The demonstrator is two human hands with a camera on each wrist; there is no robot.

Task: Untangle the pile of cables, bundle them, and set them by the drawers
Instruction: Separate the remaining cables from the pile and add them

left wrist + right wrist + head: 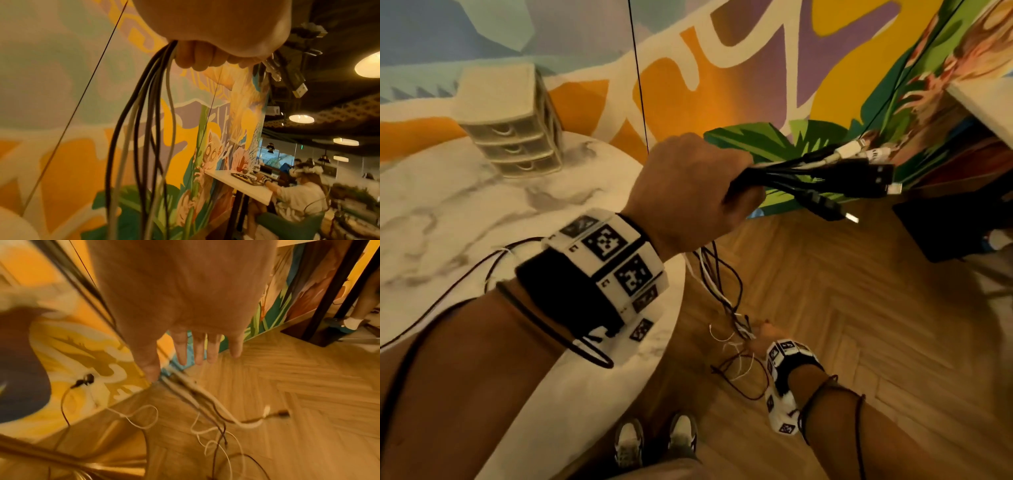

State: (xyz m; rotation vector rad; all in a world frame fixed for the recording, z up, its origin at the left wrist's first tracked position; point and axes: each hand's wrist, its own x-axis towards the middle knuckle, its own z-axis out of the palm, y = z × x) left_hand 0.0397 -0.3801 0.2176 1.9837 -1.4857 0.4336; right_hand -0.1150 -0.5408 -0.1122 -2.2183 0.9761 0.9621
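Note:
My left hand (736,195) is raised beside the table edge and grips a bundle of black and white cables (784,174) just behind their plugs (866,174), which fan out to the right. In the left wrist view the curled fingers (197,58) close round the strands (144,129) hanging below. The cables drop to my right hand (760,339) low over the floor. There its fingers (197,347) are straight and spread, with the cables (205,399) running just under the thumb tip; contact is unclear. Loose ends (216,434) trail on the floor. The beige three-drawer unit (513,137) stands on the marble table (448,212).
A painted mural wall (756,68) runs behind the table. A thin black line (640,85) hangs down before it. A white counter (986,102) with a dark base (945,226) stands at right. Wood floor (859,325) lies below. Another person (298,191) sits at that counter.

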